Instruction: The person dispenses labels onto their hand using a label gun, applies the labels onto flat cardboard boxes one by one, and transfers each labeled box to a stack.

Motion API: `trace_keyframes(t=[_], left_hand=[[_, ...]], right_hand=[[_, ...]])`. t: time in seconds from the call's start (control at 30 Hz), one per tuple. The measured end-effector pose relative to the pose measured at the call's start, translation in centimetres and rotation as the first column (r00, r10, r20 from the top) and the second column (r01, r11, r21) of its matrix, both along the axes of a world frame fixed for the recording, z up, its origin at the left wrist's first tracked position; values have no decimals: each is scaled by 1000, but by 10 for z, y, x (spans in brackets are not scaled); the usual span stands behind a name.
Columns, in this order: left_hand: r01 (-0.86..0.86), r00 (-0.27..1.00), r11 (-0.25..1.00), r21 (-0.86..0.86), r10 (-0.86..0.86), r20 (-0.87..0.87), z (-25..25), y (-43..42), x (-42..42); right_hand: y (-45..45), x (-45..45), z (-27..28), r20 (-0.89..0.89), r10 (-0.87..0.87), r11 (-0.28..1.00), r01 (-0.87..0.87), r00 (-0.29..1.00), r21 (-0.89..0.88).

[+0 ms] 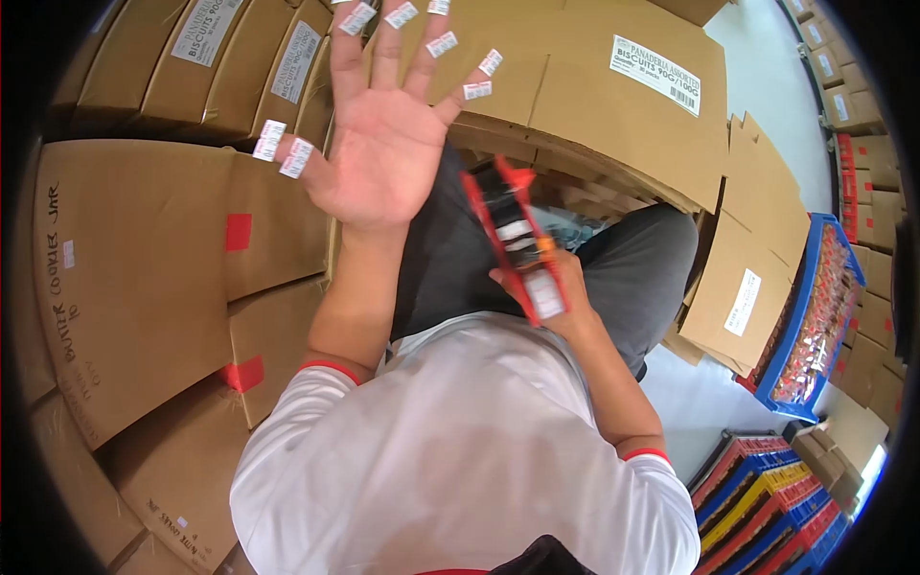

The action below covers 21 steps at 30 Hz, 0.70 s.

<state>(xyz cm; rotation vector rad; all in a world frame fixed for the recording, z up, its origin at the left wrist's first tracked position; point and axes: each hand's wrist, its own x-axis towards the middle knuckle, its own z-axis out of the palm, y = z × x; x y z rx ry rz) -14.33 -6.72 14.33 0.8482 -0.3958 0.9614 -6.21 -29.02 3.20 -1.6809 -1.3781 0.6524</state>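
My left hand (pixel 388 149) is raised at the upper left, palm toward the camera and fingers spread. Small white printed stickers (pixel 442 44) cling to its fingers and thumb; nothing is gripped in it. Near my lap, my right hand (pixel 567 292) is wrapped around a red and black label gun (pixel 508 225), slightly blurred, with white labels showing on it. The label gun is to the right of my left hand, and the two do not touch.
Stacked cartons (pixel 134 268) rise on the left. A labelled cardboard box (pixel 585 72) lies in front of my knees. At the right are a blue crate (pixel 814 287) of packaged goods and stacked coloured crates (pixel 767 498).
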Motion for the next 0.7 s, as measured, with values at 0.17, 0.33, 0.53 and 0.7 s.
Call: trace_keyframes(t=[0.17, 0.33, 0.53, 0.7], left_hand=[[-306, 884, 952, -3, 283, -372, 26, 0, -13], [-247, 885, 968, -48, 205, -418, 3, 10, -22], [-58, 905, 988, -141, -7, -426, -26, 9, -14], [-32, 896, 978, -204, -62, -440, -37, 1, -10]], right_hand=[[14, -14, 12, 205, 198, 980, -186, 958, -77], [20, -33, -17, 206, 301, 951, -278, 931, -135], [24, -37, -20, 271, 338, 940, -336, 901, -54], [18, -17, 2, 172, 334, 942, -333, 927, -34]])
